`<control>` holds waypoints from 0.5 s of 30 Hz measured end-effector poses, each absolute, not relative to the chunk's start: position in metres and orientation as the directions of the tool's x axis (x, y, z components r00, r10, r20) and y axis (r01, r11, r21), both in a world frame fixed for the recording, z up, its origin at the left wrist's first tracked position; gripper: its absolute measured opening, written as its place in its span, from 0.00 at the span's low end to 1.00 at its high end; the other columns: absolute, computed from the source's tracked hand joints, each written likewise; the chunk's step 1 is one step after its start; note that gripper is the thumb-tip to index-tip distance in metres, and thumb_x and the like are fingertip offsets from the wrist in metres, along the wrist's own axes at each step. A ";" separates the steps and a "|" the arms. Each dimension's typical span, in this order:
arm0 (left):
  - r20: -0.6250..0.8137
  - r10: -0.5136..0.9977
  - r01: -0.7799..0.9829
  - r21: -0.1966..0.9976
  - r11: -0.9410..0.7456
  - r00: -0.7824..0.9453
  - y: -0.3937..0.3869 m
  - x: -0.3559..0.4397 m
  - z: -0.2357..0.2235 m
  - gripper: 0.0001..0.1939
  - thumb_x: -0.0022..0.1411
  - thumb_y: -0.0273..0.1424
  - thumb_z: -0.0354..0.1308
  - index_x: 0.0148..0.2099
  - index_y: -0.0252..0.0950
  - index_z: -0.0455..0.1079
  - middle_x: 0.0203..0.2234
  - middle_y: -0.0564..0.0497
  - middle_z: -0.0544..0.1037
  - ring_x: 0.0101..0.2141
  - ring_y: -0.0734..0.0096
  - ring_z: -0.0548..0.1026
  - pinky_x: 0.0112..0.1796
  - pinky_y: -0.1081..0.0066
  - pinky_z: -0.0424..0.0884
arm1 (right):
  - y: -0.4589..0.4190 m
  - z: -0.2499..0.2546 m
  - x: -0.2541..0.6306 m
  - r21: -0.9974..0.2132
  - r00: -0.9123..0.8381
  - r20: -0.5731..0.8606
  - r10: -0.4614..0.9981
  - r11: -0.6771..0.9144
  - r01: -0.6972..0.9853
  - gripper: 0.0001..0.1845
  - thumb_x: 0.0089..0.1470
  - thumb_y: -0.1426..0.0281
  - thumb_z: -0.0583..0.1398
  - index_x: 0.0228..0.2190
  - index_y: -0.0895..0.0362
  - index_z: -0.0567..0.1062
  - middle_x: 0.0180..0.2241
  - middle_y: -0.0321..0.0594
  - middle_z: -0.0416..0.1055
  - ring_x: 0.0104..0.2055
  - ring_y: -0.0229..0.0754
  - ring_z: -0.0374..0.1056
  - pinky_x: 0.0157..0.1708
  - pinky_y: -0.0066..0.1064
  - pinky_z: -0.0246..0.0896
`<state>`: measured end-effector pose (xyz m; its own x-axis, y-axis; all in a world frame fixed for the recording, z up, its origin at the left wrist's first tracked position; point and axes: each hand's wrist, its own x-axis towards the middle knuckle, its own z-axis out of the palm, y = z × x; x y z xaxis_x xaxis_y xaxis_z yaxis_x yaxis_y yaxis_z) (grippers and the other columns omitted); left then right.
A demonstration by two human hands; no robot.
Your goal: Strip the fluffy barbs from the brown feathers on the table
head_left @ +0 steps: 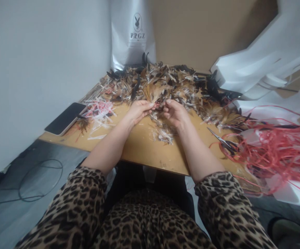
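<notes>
My left hand (pixel 141 110) pinches a small bunch of tan feathers (pixel 152 92) at its base, between thumb and forefinger. Reddish strands show at the pinched end, close to the fingertips. Just to the right, my right hand (pixel 175 112) has its thumb and fingers drawn together; what they hold, if anything, is too small to tell. Behind both hands spreads a heap of brown, tan and black feathers (pixel 183 88). Below them, between my wrists, lies a little clump of loose feathers (pixel 164 135) on the wooden table (pixel 150 152).
A phone (pixel 65 118) lies at the left, beside a pile of pink and white strips (pixel 99 109). Open scissors (pixel 224 141) rest at the right, against a tangle of red cord (pixel 277 152). A white printed bag (pixel 133 38) stands at the back.
</notes>
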<state>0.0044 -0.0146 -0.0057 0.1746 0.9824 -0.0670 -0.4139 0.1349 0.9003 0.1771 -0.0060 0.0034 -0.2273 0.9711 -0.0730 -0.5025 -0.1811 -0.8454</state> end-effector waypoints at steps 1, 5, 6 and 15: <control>-0.065 0.982 -0.417 0.899 0.133 0.175 -0.014 0.004 -0.006 0.06 0.48 0.25 0.68 0.28 0.28 0.75 0.25 0.48 0.79 0.27 0.81 0.75 0.31 0.81 0.68 | -0.006 0.004 0.177 -0.851 -0.214 -0.073 0.974 -0.173 -0.496 0.17 0.31 0.68 0.71 0.23 0.57 0.69 0.23 0.30 0.70 0.20 0.27 0.58 0.15 0.19 0.46; -0.054 0.981 -0.413 0.902 0.128 0.186 -0.013 0.004 -0.009 0.07 0.46 0.26 0.69 0.29 0.28 0.76 0.25 0.48 0.79 0.27 0.80 0.75 0.31 0.80 0.69 | -0.009 0.000 0.171 -0.911 -0.179 -0.042 0.983 -0.111 -0.397 0.18 0.32 0.65 0.71 0.26 0.58 0.72 0.23 0.31 0.71 0.19 0.28 0.58 0.15 0.20 0.46; -0.050 0.980 -0.411 0.903 0.126 0.191 -0.013 0.004 -0.009 0.08 0.46 0.27 0.70 0.29 0.28 0.76 0.25 0.48 0.78 0.27 0.80 0.75 0.31 0.80 0.69 | -0.010 -0.001 0.169 -0.926 -0.195 -0.034 0.980 -0.104 -0.363 0.18 0.33 0.64 0.71 0.26 0.58 0.73 0.23 0.33 0.71 0.19 0.28 0.58 0.15 0.21 0.46; -0.058 0.978 -0.415 0.899 0.139 0.202 -0.014 0.004 -0.009 0.06 0.46 0.25 0.69 0.28 0.28 0.76 0.24 0.48 0.78 0.27 0.80 0.75 0.32 0.80 0.69 | -0.009 0.001 0.171 -0.858 -0.247 -0.111 0.963 -0.219 -0.465 0.19 0.30 0.68 0.72 0.24 0.58 0.70 0.22 0.31 0.70 0.19 0.26 0.56 0.15 0.19 0.44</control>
<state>0.0044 -0.0140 -0.0094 0.2021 0.9777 -0.0579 -0.4147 0.1390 0.8993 0.1714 -0.0088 0.0008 -0.2469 0.9626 -0.1115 -0.4650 -0.2186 -0.8579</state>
